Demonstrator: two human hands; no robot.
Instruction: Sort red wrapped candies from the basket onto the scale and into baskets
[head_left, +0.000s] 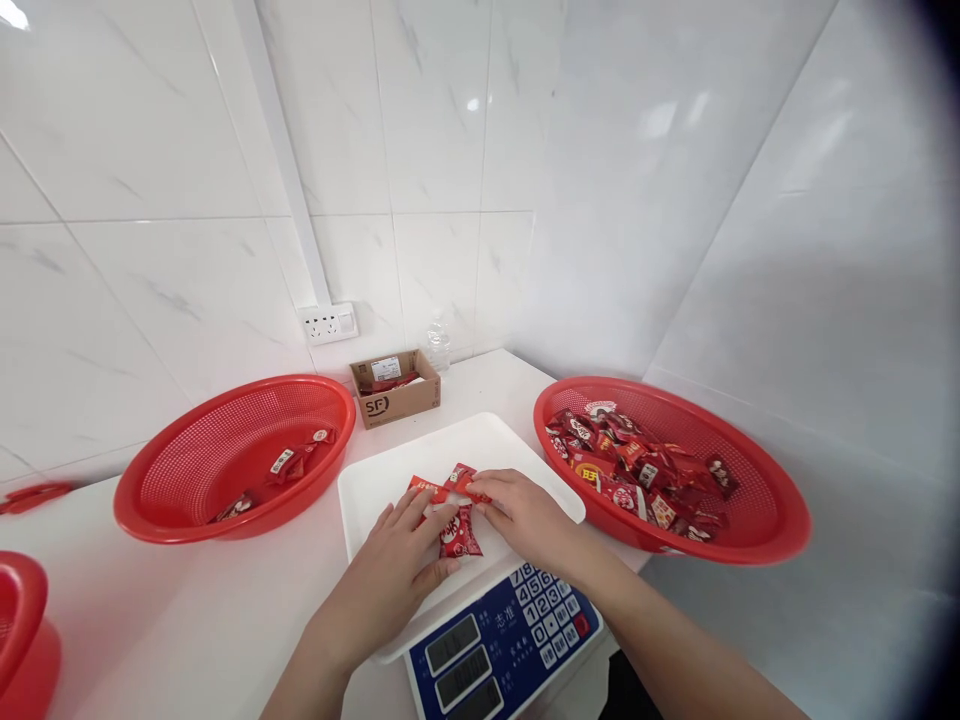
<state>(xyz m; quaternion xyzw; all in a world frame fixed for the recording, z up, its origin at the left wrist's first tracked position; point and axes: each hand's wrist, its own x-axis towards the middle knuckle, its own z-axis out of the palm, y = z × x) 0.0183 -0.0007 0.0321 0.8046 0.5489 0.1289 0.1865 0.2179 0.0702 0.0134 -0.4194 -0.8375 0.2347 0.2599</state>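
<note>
Small red snack packets [459, 540] lie together on the white weighing tray [517, 440] of a scale. My left hand [401, 565] rests at their left side, fingers stretched out and thumb apart, its fingertips touching the packets. From the right, my right hand [529, 515] has its thumb and fingers closed on a red candy packet [478, 494] at the top of the group. Part of the packets is hidden under my fingers. In front of the tray is the scale's blue panel [510, 640], with number keys and displays.
On the right, a red perforated basket [780, 515] holds many wrapped snacks. Another red basket [180, 450] on the left has a few packets. Behind the tray stand a cardboard box [401, 402] and a clear bottle [439, 345]. A red container [26, 640] is at the left edge.
</note>
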